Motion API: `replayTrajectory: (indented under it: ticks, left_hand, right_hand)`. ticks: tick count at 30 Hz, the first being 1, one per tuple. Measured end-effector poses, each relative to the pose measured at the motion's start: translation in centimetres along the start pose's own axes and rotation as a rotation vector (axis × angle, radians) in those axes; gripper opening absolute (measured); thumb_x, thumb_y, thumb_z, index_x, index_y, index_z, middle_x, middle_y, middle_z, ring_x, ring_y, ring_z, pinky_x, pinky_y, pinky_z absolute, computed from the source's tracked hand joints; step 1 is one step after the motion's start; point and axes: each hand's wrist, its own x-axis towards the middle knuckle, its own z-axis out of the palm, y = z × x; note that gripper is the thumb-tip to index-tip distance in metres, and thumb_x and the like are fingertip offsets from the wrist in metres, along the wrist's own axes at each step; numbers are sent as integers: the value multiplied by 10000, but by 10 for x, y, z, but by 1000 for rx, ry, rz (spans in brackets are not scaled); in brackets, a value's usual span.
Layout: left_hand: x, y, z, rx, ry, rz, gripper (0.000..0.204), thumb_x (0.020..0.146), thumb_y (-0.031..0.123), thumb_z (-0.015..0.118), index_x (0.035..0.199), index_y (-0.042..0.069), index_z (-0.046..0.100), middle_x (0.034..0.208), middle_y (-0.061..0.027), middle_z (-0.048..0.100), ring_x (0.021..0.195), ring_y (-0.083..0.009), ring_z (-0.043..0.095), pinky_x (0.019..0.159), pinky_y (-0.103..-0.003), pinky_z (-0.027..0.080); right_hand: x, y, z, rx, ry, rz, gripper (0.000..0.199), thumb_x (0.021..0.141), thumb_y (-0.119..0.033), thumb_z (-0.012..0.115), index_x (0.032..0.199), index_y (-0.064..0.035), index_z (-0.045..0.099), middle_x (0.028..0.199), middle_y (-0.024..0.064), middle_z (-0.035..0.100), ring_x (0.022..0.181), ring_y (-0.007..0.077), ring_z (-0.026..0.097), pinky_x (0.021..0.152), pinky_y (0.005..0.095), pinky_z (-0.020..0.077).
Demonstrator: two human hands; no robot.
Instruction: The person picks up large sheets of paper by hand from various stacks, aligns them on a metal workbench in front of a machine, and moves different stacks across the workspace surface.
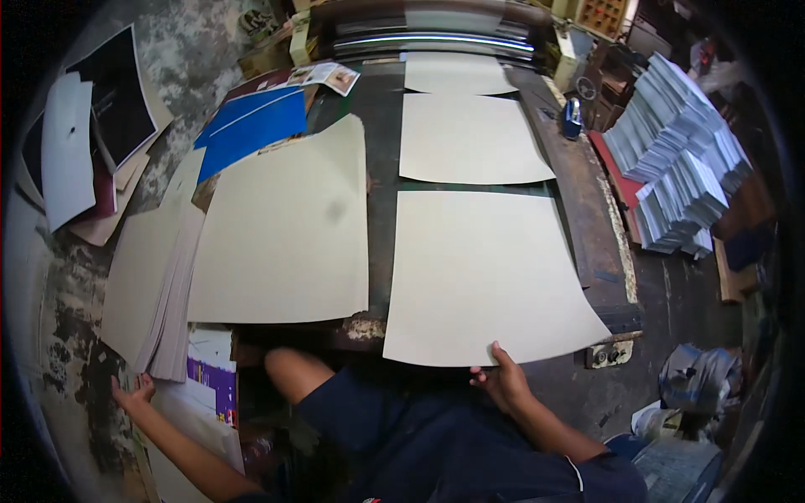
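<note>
My right hand [505, 381] pinches the near edge of a large cream board sheet [486, 277], thumb on top and fingers underneath. That sheet lies on the dark machine bed [381, 168]. Beyond it, in line, rest a second cream sheet [470, 138] and a third sheet [453, 74] close to the metal roller [436, 44]. Down at the left, my left hand [134, 394] is open, its fingers apart, at the lower edge of a fanned stack of board sheets [151, 285]. Whether it touches the stack I cannot tell. Another large cream sheet [281, 226] lies between that stack and the row.
Blue sheets [256, 121] and a printed leaflet [331, 77] lie at the far left of the bed. Black and white sheets [71, 151] lean on the left. Piled white paper bundles [671, 134] stand at the right. A small blue object [572, 117] sits on the bed's right edge.
</note>
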Motion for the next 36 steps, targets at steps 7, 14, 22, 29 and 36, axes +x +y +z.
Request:
replayTrajectory:
  ticks: [7, 14, 22, 29, 36]
  left_hand:
    - [80, 33, 7, 206, -166, -143, 579, 644, 304, 820, 1107, 96, 542, 1043, -90, 516, 886, -250, 483, 645, -362, 444]
    - [74, -10, 34, 287, -351, 2, 417, 688, 156, 767, 1056, 70, 590, 1029, -116, 619, 952, -297, 594, 791, -449, 510]
    - [-40, -93, 17, 172, -487, 107, 399, 805, 40, 632, 1190, 11, 530, 1208, -154, 558, 1079, -341, 560, 954, -526, 469]
    - [-147, -182, -21, -17, -546, 54, 451, 830, -3, 636, 1244, -75, 472, 1262, -170, 516, 1177, -319, 511, 1051, -448, 414]
    - [-139, -144, -94, 107, -677, -78, 596, 835, 213, 712, 1324, -1, 447, 1308, -153, 497, 1244, -311, 459, 1045, -486, 397]
  right_hand:
    - [58, -15, 12, 110, -23, -68, 445, 999, -458, 426, 1137, -38, 479, 809, 117, 619, 617, 171, 555, 713, 406, 516]
    - [110, -22, 6, 208, 33, -292, 431, 975, -468, 472, 1164, -81, 464, 953, 125, 638, 672, 183, 576, 708, 384, 513]
    - [26, -22, 113, -75, -507, -15, 634, 921, -437, 532, 1440, -113, 362, 1226, 144, 574, 981, 270, 586, 833, 457, 528]
    - [62, 32, 411, -430, -817, 57, 825, 850, -486, 650, 1450, -56, 280, 1365, 180, 400, 1185, 342, 479, 946, 501, 446]
    - [116, 111, 499, -290, -848, -40, 406, 777, -163, 691, 1084, 66, 556, 872, 130, 635, 709, 250, 602, 619, 361, 497]
